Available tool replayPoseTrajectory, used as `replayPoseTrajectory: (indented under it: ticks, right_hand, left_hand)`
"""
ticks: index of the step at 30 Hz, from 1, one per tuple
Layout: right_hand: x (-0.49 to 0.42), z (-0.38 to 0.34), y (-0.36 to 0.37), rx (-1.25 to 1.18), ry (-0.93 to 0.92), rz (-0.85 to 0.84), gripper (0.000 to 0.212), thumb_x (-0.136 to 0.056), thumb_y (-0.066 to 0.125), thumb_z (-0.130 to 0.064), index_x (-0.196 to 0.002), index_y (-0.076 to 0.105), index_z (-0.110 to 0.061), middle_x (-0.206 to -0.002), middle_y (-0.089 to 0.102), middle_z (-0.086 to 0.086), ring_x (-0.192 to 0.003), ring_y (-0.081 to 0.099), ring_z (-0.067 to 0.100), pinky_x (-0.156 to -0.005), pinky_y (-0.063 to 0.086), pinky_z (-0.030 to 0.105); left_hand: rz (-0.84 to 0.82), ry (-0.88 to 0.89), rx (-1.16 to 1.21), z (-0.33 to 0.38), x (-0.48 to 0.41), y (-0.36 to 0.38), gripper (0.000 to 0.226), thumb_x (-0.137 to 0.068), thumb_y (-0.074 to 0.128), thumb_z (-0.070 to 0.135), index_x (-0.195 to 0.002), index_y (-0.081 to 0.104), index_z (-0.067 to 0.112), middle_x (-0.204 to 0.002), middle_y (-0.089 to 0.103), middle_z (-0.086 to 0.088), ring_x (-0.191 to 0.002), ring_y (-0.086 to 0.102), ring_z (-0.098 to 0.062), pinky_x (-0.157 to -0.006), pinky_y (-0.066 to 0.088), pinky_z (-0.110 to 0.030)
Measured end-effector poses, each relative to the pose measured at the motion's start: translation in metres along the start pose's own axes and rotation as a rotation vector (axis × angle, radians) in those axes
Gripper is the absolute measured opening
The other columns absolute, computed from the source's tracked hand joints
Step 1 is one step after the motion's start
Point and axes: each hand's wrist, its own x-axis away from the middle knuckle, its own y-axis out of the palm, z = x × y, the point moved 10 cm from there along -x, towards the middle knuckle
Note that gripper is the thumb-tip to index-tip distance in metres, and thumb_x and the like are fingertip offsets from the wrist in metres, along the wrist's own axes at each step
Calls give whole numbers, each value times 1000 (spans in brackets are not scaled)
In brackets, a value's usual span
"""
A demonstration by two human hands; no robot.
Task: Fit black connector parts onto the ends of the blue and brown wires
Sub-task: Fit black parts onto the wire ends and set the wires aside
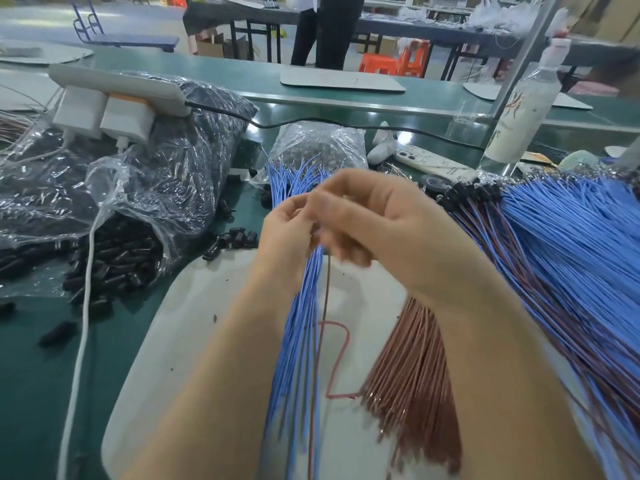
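The left hand [287,237] curls its fingers round the upper part of a sheaf of blue wires [301,323]. Their ends fan up just beyond its fingertips, probably so that one end can be singled out. The right hand [374,223] meets it fingertip to fingertip, fingers bent and pinching the top of a single brown wire [326,292] that hangs straight down between the two wrists. Blur hides whether a connector sits between the fingertips. Loose black connector parts [114,261] spill from a plastic bag [145,188] well to the left of the left hand, with stray connectors [235,237] just beside it, within easy reach. Spare brown wires [415,375] lie under the right wrist on the white mat [194,341]. The fitted pairs [571,258] are heaped to the right of the right hand, out of the way.
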Motion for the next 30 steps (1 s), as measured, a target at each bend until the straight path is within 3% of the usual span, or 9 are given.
replayPoseTrajectory:
  ticks: [2, 4, 6, 10, 14, 20, 25, 30]
  right_hand:
    - [-1, 31, -48, 435, 148, 353, 14, -89, 63, -29, -78, 61, -21, -66, 61, -10, -63, 56, 6, -61, 41, 21]
    - [3, 61, -61, 560, 309, 447, 13, -86, 66, -32, -79, 60, -23, -71, 60, -12, -69, 56, 6, -62, 39, 20]
    - [2, 87, -56, 461, 371, 413, 12, -85, 69, -32, -79, 61, -24, -72, 62, -11, -69, 57, 6, -65, 44, 19]
    - [0, 100, -52, 347, 342, 434, 17, -85, 69, -27, -70, 62, -25, -64, 64, -8, -61, 58, 9, -69, 51, 34]
    - [1, 102, -53, 245, 338, 464, 23, -86, 70, -23, -64, 62, -22, -64, 69, 3, -57, 59, 15, -69, 53, 41]
    - [-1, 107, -47, 74, 333, 434, 21, -89, 65, -13, -69, 64, -15, -66, 68, 4, -59, 60, 15, -65, 54, 30]
    - [0, 111, -46, 2, 336, 429, 17, -90, 64, -11, -73, 64, -10, -64, 67, 3, -50, 60, 6, -55, 52, 17]
    - [-1, 115, -45, 28, 348, 410, 17, -89, 65, -15, -73, 65, -10, -66, 69, 4, -58, 62, 13, -66, 54, 29]
  left_hand:
    - [-14, 73, -53, 4, -1, 1, 6, -91, 60, 20, -86, 61, 18, -57, 62, 14, -56, 55, 0, -62, 42, -19]
    - [-22, 105, -97, 3, -1, 3, 4, -88, 65, 24, -87, 62, 22, -64, 66, 13, -62, 59, 2, -63, 42, -16]
    - [-42, 136, -127, 5, 1, 7, 4, -88, 66, 24, -86, 63, 22, -69, 67, 11, -64, 60, 0, -61, 44, -14]
    - [-56, 195, -123, 10, 5, 11, 5, -88, 66, 15, -84, 63, 18, -67, 66, 8, -55, 61, 2, -49, 45, -10]
    - [-62, 252, -168, 15, 6, 13, 7, -87, 67, 16, -84, 63, 21, -72, 66, 11, -63, 62, 4, -56, 47, -10]
    - [-56, 291, -193, 19, 9, 14, 9, -87, 67, 17, -84, 62, 24, -71, 65, 15, -65, 61, 6, -59, 47, -10]
    - [-52, 306, -199, 23, 13, 16, 7, -88, 66, 15, -86, 62, 21, -76, 63, 11, -63, 59, 7, -59, 46, -10]
    - [-40, 316, -197, 25, 14, 16, 7, -88, 66, 16, -86, 62, 22, -79, 65, 7, -65, 60, 3, -59, 48, -12]
